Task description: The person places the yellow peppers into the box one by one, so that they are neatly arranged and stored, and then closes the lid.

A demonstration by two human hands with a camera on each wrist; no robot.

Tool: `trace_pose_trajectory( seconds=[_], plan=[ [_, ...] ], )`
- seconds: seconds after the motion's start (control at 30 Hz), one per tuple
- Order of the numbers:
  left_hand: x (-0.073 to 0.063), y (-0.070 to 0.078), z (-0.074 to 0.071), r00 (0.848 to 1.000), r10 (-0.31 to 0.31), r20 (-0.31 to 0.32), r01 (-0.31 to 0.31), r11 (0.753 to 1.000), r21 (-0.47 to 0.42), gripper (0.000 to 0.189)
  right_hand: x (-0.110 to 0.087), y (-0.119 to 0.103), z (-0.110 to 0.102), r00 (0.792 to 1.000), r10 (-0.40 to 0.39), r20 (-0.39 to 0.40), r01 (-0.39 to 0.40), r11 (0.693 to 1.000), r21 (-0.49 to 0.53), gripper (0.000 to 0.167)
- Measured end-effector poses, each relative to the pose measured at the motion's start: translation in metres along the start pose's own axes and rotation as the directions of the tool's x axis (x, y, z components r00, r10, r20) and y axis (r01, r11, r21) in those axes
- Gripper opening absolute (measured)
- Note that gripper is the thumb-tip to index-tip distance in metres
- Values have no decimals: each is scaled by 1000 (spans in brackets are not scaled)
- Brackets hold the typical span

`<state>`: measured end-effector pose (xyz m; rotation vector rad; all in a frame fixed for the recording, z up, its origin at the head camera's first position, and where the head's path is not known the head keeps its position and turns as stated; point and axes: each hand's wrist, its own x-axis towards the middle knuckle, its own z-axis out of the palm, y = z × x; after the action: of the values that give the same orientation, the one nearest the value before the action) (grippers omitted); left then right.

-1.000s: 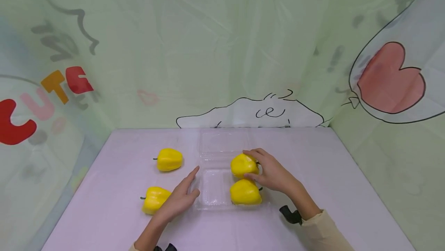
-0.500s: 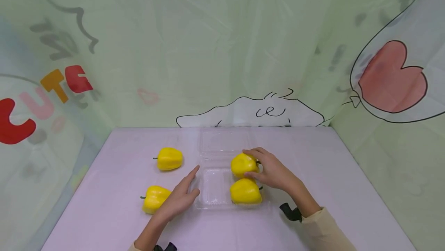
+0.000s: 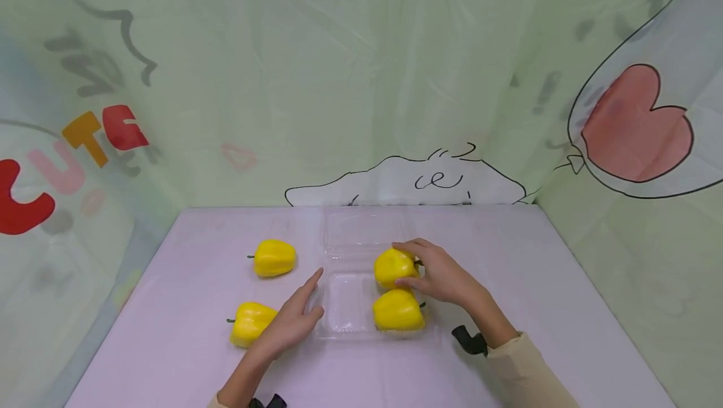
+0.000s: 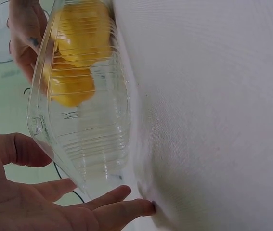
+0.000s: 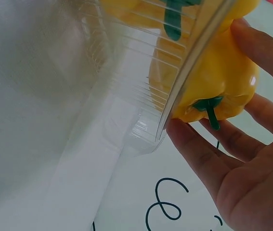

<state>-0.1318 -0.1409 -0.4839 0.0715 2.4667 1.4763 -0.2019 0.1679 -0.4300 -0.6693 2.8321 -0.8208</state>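
Practically nothing shifted over last second; work seems at settling pause. Leftmost: glossy yellow green-stemmed bell pepper, twin pepper at its 1 o'clock. Left hand: fingers extended, apart, at 9 o'clock of clear plastic container. Inside: near pepper, 4 o'clock; far pepper, 2 o'clock. Right hand: fingers clamped round far pepper from 3 o'clock.

Multicoloured "CUTE" lettering on the left wall; nearby grey marks unreadable
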Motion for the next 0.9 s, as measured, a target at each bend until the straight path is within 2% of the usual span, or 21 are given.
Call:
trace_pose_trajectory(
  seconds=[0.9],
  plan=[
    [-3,3,1,1000,18,12,-18,1000,-3,74,2,0,-1,999,-19,33,20,1000,-17,68]
  ],
)
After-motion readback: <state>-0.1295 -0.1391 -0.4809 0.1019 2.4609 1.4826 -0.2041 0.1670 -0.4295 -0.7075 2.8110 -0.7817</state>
